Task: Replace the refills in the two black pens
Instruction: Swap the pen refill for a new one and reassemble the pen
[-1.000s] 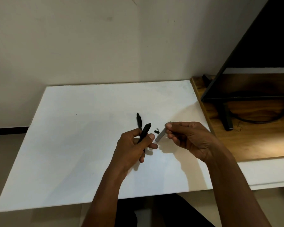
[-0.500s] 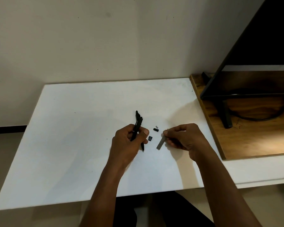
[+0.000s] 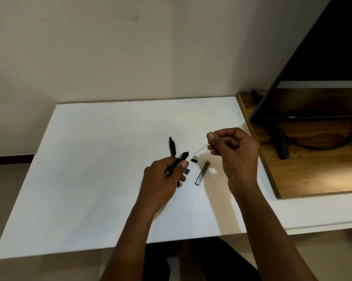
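The black pen (image 3: 180, 160) you are working on sits in your left hand (image 3: 160, 183), gripped about mid-barrel between the thumb on top and the curled fingers beneath, tilted so that its upper end points up and to the right toward your other hand, while its lower end pokes out under the fingers. Your left forearm comes in from the near edge of the tabletop (image 3: 90, 179), and the hand is right of the tabletop's middle. Your right hand (image 3: 236, 153) is raised, close to the right edge, with the fingers curled in and the thumb and forefinger pinching a very thin, straight refill (image 3: 200, 149). It slants down and left, and its free end stops just short of the pen's upper end. The second black pen (image 3: 172, 147) lies flat on the tabletop just beyond your left hand, slim and matte, running roughly toward the far edge. Between your hands, a short black cylindrical piece (image 3: 193, 160) and a small squarish black piece (image 3: 187, 170) rest on the smooth white surface, near each other but apart. Just to their right lies a flat, narrow grey case (image 3: 202, 172), a long rectangle set at a slant. Past the right edge, a grained wooden board (image 3: 313, 175) carries a dark monitor (image 3: 323, 67) on a black stand (image 3: 281, 145), with a black cable (image 3: 317, 147) looping behind.
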Action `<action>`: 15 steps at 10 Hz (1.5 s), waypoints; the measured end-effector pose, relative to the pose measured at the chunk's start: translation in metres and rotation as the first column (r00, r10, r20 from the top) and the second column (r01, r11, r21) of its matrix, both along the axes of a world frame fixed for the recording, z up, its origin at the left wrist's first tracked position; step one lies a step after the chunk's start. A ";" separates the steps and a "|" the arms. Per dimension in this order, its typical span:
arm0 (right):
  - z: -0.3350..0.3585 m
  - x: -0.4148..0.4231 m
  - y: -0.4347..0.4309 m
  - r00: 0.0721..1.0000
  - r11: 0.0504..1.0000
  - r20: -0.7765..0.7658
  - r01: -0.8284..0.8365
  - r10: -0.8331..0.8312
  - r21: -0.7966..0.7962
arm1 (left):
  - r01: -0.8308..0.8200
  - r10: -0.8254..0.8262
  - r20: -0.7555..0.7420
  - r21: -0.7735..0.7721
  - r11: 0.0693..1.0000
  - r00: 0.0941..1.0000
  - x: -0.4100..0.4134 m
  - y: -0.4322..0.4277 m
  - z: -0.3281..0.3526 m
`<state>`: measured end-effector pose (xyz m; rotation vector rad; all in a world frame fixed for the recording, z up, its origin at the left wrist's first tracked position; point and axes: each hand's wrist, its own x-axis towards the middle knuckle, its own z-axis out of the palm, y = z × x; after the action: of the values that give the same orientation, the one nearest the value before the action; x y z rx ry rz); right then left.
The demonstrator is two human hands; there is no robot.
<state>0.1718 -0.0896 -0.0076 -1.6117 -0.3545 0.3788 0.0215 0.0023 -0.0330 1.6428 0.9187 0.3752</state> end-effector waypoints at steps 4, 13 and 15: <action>-0.003 -0.002 0.002 0.999 1.000 0.037 -0.008 0.007 0.022 | 0.061 -0.057 -0.036 0.102 0.993 0.998 -0.001 0.001 -0.004; -0.005 -0.005 0.004 0.998 0.998 0.005 -0.057 0.057 0.018 | 0.055 -0.054 -0.017 0.100 0.993 0.998 -0.001 0.002 -0.003; -0.005 -0.009 0.006 0.962 0.958 0.033 -0.268 0.272 -0.107 | 0.068 -0.070 0.007 0.109 0.992 0.998 -0.001 0.002 0.001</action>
<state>0.1623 -0.0836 -0.0123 -1.6779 -0.6033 0.5754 0.0205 0.0046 -0.0323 1.7655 0.8432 0.3921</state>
